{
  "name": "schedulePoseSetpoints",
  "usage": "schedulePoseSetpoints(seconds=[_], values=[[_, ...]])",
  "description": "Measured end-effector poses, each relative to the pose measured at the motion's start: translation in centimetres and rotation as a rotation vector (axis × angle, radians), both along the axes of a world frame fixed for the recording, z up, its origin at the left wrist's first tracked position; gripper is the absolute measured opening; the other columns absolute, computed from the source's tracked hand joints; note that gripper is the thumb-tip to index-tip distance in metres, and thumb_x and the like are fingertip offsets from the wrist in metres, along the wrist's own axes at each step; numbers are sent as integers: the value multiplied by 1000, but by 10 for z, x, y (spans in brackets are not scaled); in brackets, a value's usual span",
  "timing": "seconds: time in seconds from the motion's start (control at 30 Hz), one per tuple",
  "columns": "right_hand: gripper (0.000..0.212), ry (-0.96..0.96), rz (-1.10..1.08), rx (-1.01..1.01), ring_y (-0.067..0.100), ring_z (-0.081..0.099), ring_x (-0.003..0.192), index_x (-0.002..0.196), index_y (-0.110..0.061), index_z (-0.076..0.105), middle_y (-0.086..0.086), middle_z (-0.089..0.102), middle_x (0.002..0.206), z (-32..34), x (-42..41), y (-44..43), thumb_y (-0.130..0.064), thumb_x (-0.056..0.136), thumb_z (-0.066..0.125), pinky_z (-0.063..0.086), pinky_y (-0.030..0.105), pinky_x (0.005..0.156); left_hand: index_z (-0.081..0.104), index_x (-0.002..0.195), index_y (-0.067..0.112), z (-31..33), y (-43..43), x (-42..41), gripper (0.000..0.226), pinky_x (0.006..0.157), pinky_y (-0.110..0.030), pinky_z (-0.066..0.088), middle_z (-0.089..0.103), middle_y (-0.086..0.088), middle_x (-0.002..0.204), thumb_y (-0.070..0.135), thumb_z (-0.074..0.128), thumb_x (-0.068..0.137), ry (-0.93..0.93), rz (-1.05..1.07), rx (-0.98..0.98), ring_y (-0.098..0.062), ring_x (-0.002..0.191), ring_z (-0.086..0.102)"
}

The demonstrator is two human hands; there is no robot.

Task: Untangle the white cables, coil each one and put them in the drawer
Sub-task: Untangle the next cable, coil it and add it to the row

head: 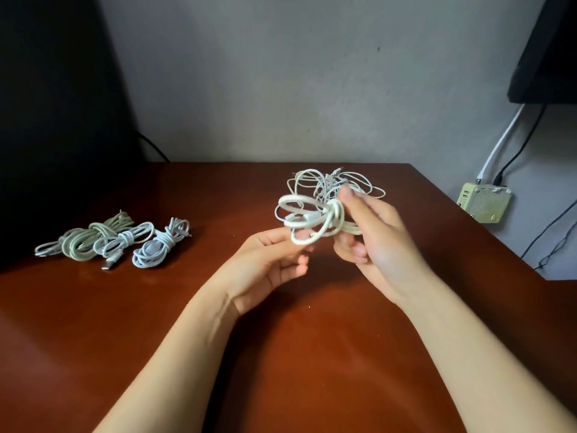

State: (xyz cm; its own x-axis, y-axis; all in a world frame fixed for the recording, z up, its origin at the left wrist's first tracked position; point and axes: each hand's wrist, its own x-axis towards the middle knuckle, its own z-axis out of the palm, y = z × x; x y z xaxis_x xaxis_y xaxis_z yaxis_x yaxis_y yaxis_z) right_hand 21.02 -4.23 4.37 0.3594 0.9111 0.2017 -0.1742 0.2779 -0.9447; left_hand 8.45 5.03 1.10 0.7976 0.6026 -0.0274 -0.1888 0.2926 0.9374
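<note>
A partly coiled white cable (307,218) is held above the brown table (156,307) between both hands. My left hand (268,264) pinches its lower loop from below. My right hand (374,235) grips the wrapped middle of the coil, thumb on top. Behind it, a loose tangle of thin white cables (337,182) lies on the table, partly hidden by my right hand. Three coiled cables lie at the left: a greenish one (84,242), a white one (125,242) with a USB plug, and another white one (162,245). No drawer is in view.
The table's right edge runs diagonally past my right arm. A cream power adapter (484,203) with cords hangs on the wall at right. A dark monitor corner (549,57) is upper right, and a dark object (46,120) stands at the back left.
</note>
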Motion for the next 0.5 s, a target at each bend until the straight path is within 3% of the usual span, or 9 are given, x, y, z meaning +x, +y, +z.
schedulePoseSetpoints(seconds=[0.13, 0.23, 0.3, 0.4, 0.5], values=[[26, -181, 96, -24, 6, 31, 39, 64, -13, 58, 1, 45, 53, -2, -1, 0, -35, 78, 58, 19, 16, 39, 77, 68, 14, 1, 8, -5, 18, 58, -18, 55, 69, -4, 69, -3, 72, 65, -96, 79, -22, -10, 60, 65], [21, -286, 101, -107, 10, 30, 41, 62, -18, 63, 3, 47, 50, -3, -1, 0, -35, 75, 61, 19, 16, 38, 73, 68, 16, 3, 12, -9, 17, 55, -19, 53, 68, -2, 66, -1, 73, 65, -134, 129, 26, -12, 57, 65], [19, -358, 92, -161, 10, 30, 39, 66, -14, 63, 4, 48, 47, -3, -1, 2, -29, 78, 63, 19, 16, 37, 67, 79, 12, 6, 11, -11, 14, 53, -20, 52, 67, 0, 62, 4, 65, 67, -151, 161, 53, -11, 54, 65], [19, -472, 63, -230, 7, 31, 34, 70, -5, 61, 3, 49, 45, -4, -2, 4, -17, 84, 66, 20, 17, 37, 61, 92, 10, 6, 8, -10, 27, 55, -22, 54, 65, 1, 61, 4, 65, 66, -153, 175, 73, -10, 54, 65], [22, -561, 21, -250, 5, 35, 33, 67, -5, 62, 3, 50, 45, -7, -4, 5, -18, 81, 71, 24, 16, 37, 62, 98, 12, 5, 6, -8, 35, 56, -23, 55, 65, 0, 63, 5, 68, 64, -146, 180, 77, -10, 54, 64]])
